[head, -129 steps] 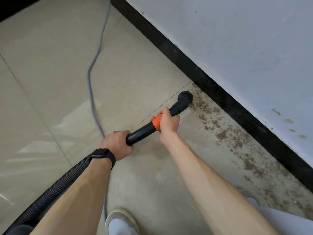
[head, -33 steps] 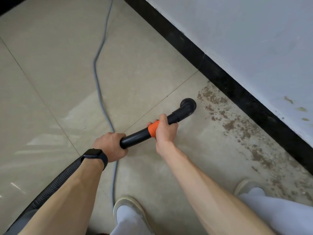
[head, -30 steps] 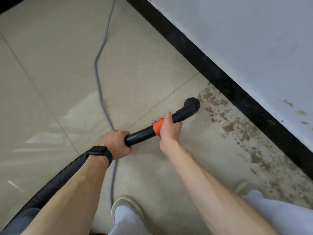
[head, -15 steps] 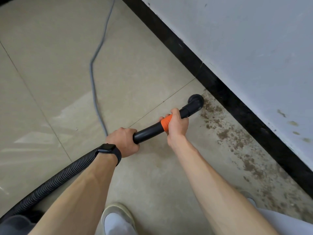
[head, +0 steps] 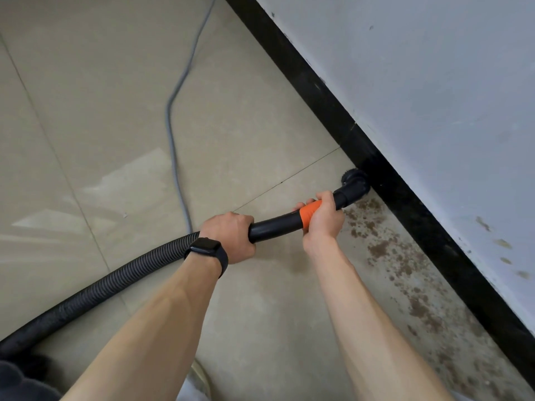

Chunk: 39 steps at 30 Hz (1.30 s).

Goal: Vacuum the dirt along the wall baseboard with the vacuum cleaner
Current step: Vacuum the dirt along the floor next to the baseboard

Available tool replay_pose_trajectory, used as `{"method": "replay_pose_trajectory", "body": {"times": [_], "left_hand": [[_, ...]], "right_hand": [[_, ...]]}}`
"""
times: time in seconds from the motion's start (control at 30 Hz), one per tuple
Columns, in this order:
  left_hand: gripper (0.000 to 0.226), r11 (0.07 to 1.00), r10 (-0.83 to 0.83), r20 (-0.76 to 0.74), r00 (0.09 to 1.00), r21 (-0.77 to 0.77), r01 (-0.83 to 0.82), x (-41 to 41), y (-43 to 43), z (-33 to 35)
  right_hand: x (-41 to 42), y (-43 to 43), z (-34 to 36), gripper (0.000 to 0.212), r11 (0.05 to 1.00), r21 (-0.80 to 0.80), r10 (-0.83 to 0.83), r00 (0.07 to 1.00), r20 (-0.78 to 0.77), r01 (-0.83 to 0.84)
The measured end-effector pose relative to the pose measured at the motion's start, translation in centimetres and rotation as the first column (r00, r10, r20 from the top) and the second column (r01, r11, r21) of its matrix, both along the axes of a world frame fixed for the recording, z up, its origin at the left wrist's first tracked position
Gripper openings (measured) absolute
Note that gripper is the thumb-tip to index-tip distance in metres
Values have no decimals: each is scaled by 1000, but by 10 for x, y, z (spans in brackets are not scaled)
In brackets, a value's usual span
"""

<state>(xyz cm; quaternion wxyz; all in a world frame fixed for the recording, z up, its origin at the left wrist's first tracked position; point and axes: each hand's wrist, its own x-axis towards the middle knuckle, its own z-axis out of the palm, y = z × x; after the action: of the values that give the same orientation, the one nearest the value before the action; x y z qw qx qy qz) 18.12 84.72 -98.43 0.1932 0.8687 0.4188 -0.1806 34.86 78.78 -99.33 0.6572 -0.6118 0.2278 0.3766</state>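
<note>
Head view, looking down on a beige tiled floor [head: 101, 96]. The left hand [head: 231, 237] wraps the rear end of the black vacuum tube [head: 275, 227], fingers curled over the top, right where the ribbed hose [head: 110, 285] joins it. A black watch [head: 207, 250] sits on that wrist. The right hand [head: 322, 219] grips the tube farther forward, fingers closed round the orange collar [head: 308, 214]. From the hands the tube points toward 2 o'clock. At its tip the round black nozzle [head: 354, 183] is down at floor level and up against the black baseboard [head: 405, 215]. Both are black, so the exact contact line is hard to read. The baseboard runs diagonally from 12 o'clock to 4 o'clock of the view, under a pale grey-white wall [head: 434, 96] with a few small marks. Brown dirt [head: 405, 261] lies in patches and specks on the floor beside the baseboard, starting just at 5 o'clock of the nozzle and stretching to the lower right corner. The hose trails from the left hand toward 8 o'clock and leaves at the lower left edge. A grey cord [head: 176, 154] lies on the tiles, coming down from 12 o'clock, bending, then passing behind the left hand. A grout line [head: 289, 179] runs from the baseboard near the nozzle toward the hands. A pale shoe [head: 198, 383], partly seen, shows at 6 o'clock between the forearms.
</note>
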Motion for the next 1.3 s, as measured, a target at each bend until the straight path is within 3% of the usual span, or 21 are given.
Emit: {"method": "replay_pose_trajectory", "body": {"times": [0.23,0.4,0.63,0.93,1.3], "left_hand": [[9,999,28,20,999,-17,-28,5,8,-1],[9,981,186,55,981,-69,-182,0,23,1],[10,955,290,97,952,-98,-281,-5,41,-3],[17,999,-20,-19,1000,-30,19,-28,26,-4],[13,993,-107,-157,982,-58,99,-101,11,13]], "right_hand": [[5,9,0,14,1000,0,-13,1000,7,13],[7,44,1,12,998,-29,59,997,45,-58],[11,87,4,38,975,-113,199,978,58,-191],[-19,27,-1,30,996,-58,74,997,-3,-74],[-110,-19,9,20,998,-55,-40,995,-93,35]]}}
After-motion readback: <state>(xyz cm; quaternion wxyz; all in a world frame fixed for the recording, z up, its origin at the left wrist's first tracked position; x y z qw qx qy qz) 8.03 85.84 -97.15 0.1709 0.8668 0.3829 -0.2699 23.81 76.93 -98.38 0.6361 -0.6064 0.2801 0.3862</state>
